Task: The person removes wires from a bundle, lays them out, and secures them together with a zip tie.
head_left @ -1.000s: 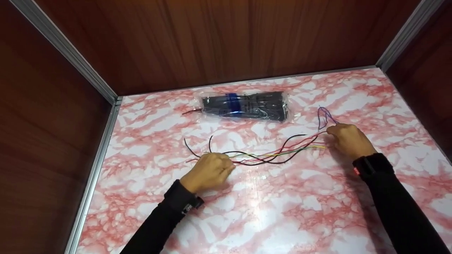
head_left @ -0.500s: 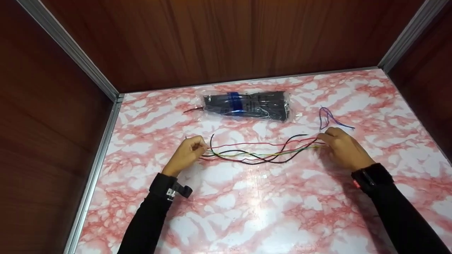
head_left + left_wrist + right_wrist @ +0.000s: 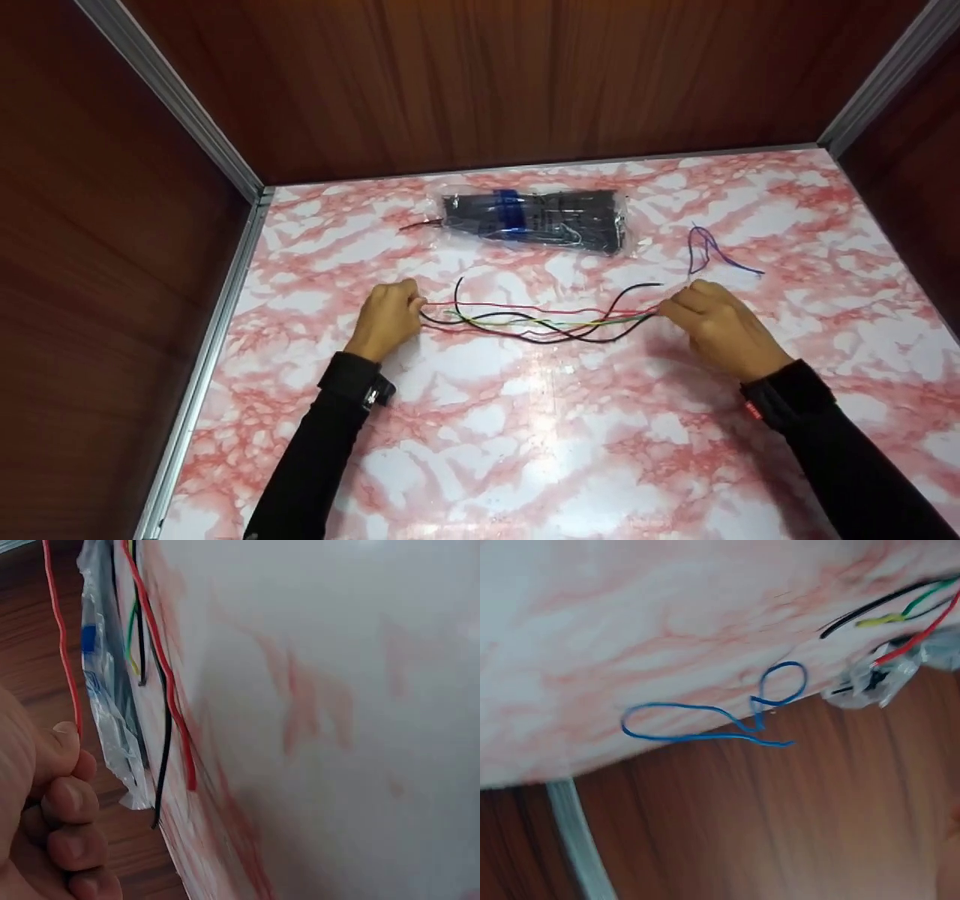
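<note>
In the head view my left hand [image 3: 386, 319] pinches the left end of a red wire [image 3: 495, 305]. The left wrist view shows that red wire [image 3: 60, 637] between thumb and curled forefinger, raised from the table. My right hand [image 3: 724, 326] has its fingertips together at the wire's right end, pinching it; only a blurred edge of this hand [image 3: 951, 855] enters the right wrist view. Below the raised wire lie black wires [image 3: 517, 315], a second red wire [image 3: 480, 332] and thin yellow and green wires [image 3: 555, 323], loosely crossed. My hands cover some of their ends.
A clear plastic bag [image 3: 562, 217] of thin black strips with a blue band lies behind the wires, dark strips poking out at its left. Right of it rests a looped blue wire [image 3: 701, 251]. Brown wood-grain panels [image 3: 480, 90] surround the marbled table [image 3: 555, 435].
My left hand has lifted off the wires' left part and drawn a red wire out leftward, straightening it. My right hand has shifted slightly left and nearer, uncovering the blue wire's end.
</note>
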The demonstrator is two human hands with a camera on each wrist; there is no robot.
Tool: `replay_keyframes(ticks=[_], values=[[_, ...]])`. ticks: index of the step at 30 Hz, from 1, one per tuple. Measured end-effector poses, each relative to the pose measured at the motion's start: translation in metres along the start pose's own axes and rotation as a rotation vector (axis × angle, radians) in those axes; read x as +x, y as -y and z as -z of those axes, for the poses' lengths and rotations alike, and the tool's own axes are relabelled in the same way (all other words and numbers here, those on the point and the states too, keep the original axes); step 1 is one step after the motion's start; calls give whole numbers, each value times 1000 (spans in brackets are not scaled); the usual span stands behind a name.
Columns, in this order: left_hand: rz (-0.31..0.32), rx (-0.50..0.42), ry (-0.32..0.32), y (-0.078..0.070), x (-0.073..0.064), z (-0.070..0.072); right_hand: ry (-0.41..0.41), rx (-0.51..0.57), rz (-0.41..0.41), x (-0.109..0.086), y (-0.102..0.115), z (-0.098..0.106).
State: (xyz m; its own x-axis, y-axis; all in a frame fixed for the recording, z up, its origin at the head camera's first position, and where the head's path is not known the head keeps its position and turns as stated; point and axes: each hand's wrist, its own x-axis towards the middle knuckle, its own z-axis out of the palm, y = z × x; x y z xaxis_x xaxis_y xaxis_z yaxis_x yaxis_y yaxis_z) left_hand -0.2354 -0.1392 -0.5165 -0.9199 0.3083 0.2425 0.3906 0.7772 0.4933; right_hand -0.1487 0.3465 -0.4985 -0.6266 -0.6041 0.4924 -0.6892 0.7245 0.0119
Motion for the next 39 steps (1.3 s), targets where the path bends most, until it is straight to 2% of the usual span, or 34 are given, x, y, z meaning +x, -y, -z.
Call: replay_keyframes(ticks=[3, 7, 10, 12, 14, 16, 19, 24, 27, 30, 35, 39], values=[[-88, -48, 31, -3, 0, 0, -4, -9, -29, -12, -7, -2], [-319, -112, 91, -14, -8, 0, -1, 18, -140, -31, -24, -7], [-455, -122, 91, -23, -17, 1, 12, 33, -180, -39, -33, -12], [-514, -135, 91, -27, -22, 3, -10, 43, -182, -40, -38, -17], [-543, -153, 96, -28, -26, 4, -30, 48, -177, -39, -42, -20], [-539, -163, 101, -26, -27, 4, -58, 50, -169, -37, -43, -22], [-509, -115, 101, -19, -23, -1, -74, 37, -185, -35, -40, -23], [-466, 71, 95, -10, -12, -8, -64, 13, -200, -31, -33, -23], [-435, 209, 92, -9, -12, -11, -48, 1, -218, -27, -30, -27], [-407, 303, 101, -11, -10, -17, -46, -11, -237, -24, -30, -29], [-372, 337, 114, -15, -9, -20, -38, -8, -258, -26, -28, -28], [-370, 354, 93, -18, -12, -19, -26, 22, -260, -27, -29, -23]])
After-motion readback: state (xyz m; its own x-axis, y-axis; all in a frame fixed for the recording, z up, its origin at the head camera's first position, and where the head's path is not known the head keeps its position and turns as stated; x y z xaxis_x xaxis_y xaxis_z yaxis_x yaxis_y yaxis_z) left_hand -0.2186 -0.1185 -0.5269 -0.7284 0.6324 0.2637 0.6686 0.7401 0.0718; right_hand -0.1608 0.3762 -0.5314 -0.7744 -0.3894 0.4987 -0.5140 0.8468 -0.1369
